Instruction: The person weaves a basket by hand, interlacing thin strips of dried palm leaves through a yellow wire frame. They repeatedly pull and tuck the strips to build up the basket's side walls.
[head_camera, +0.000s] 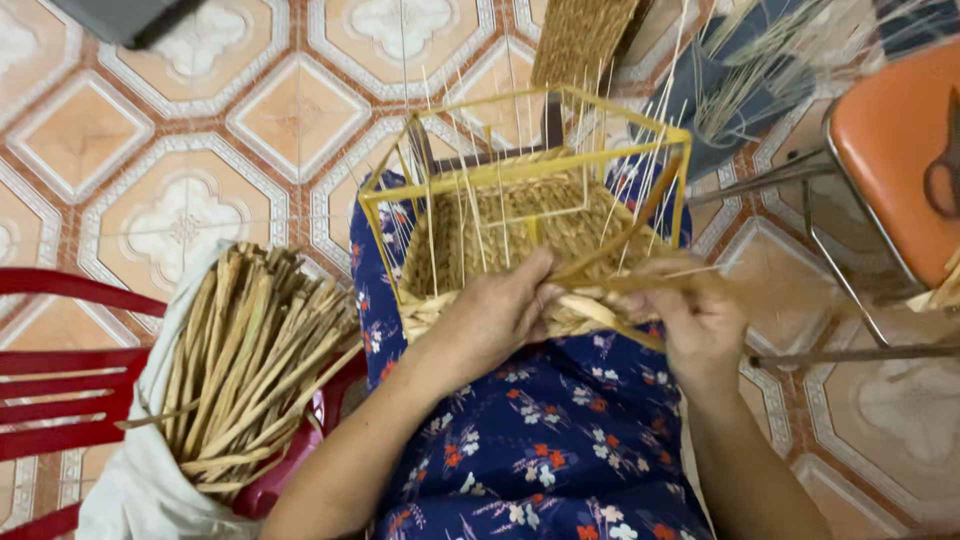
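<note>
- On the lap, against the yellow wire-framed woven basket (520, 215), the left hand (497, 312) is closing on its rim.
- Beside the basket, the right hand (697, 318) is pinching a tan fibre strand (600, 313); keeping it taut looks wise.

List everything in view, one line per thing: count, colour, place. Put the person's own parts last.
Wire frame: one, yellow, on the lap, centre.
Half-woven basket: one, tan, inside the frame.
Thin upright sticks: many, pale, rising from the weave.
Flat weaving strand: one, tan, between the hands.
Bundle of dried stalks: one, tan, on white cloth, left.
Red chair: one, far left.
Orange-seated metal chair: one, upper right.
Woven panel: one, brown, top centre.
Tiled floor: patterned, peach and white.
Floral garment: blue, on the lap.
Left hand: on the basket's edge.
Right hand: pinching the strand.
</note>
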